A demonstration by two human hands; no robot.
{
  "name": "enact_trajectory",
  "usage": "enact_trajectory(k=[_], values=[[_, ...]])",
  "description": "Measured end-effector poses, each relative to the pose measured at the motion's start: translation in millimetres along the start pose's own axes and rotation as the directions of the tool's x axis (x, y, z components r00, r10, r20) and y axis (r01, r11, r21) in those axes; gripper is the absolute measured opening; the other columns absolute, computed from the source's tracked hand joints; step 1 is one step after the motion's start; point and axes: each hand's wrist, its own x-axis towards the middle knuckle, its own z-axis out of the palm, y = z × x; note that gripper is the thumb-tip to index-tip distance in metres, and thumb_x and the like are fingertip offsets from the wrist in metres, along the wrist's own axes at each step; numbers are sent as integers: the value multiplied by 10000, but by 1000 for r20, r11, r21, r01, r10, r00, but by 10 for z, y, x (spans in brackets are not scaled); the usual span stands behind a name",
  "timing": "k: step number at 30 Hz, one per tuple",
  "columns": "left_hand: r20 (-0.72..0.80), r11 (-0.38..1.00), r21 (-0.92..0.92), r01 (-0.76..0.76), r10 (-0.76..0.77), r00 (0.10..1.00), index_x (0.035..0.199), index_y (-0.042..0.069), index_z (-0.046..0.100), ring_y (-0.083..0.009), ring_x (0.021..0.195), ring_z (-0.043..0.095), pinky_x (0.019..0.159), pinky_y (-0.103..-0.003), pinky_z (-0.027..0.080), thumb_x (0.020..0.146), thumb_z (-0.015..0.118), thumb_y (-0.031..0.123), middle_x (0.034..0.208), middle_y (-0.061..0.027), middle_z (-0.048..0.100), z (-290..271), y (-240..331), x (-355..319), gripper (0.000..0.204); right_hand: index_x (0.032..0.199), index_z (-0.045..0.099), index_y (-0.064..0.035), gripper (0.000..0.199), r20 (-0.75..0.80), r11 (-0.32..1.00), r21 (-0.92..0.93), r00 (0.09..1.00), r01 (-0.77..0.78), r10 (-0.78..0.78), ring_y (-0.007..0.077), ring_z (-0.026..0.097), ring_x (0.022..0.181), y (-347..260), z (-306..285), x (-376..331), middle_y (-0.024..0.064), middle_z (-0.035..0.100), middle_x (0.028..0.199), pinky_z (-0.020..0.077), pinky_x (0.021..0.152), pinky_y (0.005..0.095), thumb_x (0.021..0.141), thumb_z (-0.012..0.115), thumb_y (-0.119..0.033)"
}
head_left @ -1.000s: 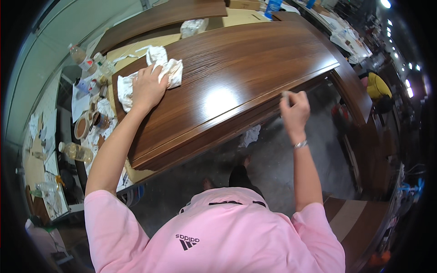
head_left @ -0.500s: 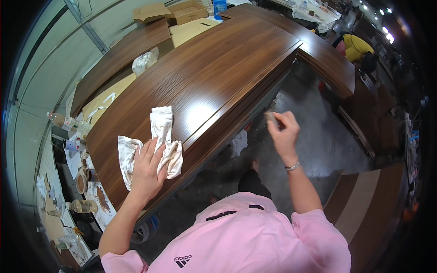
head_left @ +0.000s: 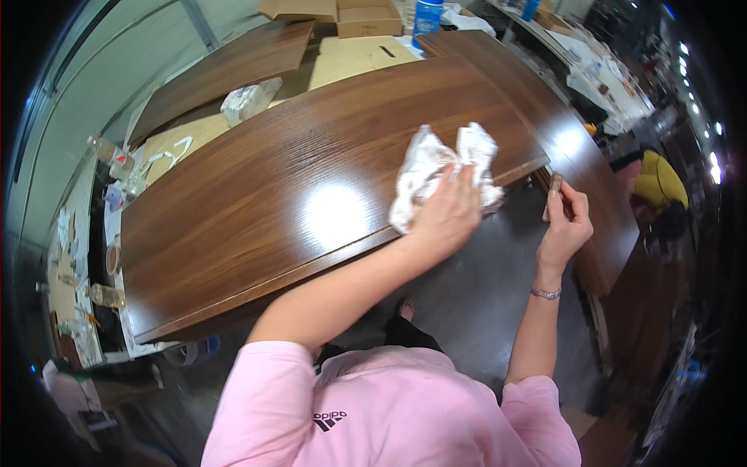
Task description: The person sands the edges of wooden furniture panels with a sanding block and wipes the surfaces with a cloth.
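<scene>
A long dark-brown wood-grain panel lies in front of me, its surface glossy under the light. On its right part, by the front edge, my left hand presses down on a crumpled white cloth, fingers over the bunched fabric. Beyond the panel's right front corner my right hand is raised. It pinches a small brown block-like piece between thumb and fingers; its exact kind is not clear.
Another brown panel runs along the right. Behind lie a further panel, a plastic-wrapped bundle, a cardboard box and a blue bottle. Clear bottles stand at left. A person in yellow is far right.
My left hand and the cloth have slid from the panel's left part to its right end. My right hand has moved right and forward with the small brown piece. The view has shifted.
</scene>
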Motion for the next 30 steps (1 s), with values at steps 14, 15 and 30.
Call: enact_trajectory(k=[14, 15, 30], values=[[-100, 842, 41, 539, -533, 840, 1217, 20, 662, -326, 1189, 631, 1002, -500, 481, 838, 644, 163, 1290, -207, 637, -1138, -325, -1772, 406, 1063, 689, 43, 167, 564, 859, 333, 812, -389, 149, 50, 520, 778, 5, 1357, -358, -30, 575, 842, 416, 715, 191, 904, 658, 2], [-98, 802, 114, 587, -579, 810, 1209, 37, 671, -344, 1192, 625, 996, -510, 480, 831, 642, 162, 1285, -207, 637, -1280, -417, -2154, 399, 1061, 692, 38, 166, 591, 855, 336, 795, -396, 136, 44, 512, 753, -1, 1402, -412, -35, 569, 832, 411, 684, 189, 903, 662, -5], [-126, 764, 11, 645, -639, 759, 1206, 171, 689, -293, 1188, 625, 1053, -492, 442, 884, 588, 185, 1245, -78, 676, -1570, -537, -2482, 338, 1096, 690, 23, 191, 643, 900, 219, 750, -377, 158, 27, 530, 742, 230, 1564, -401, -22, 636, 900, 409, 644, 191, 954, 652, -99]])
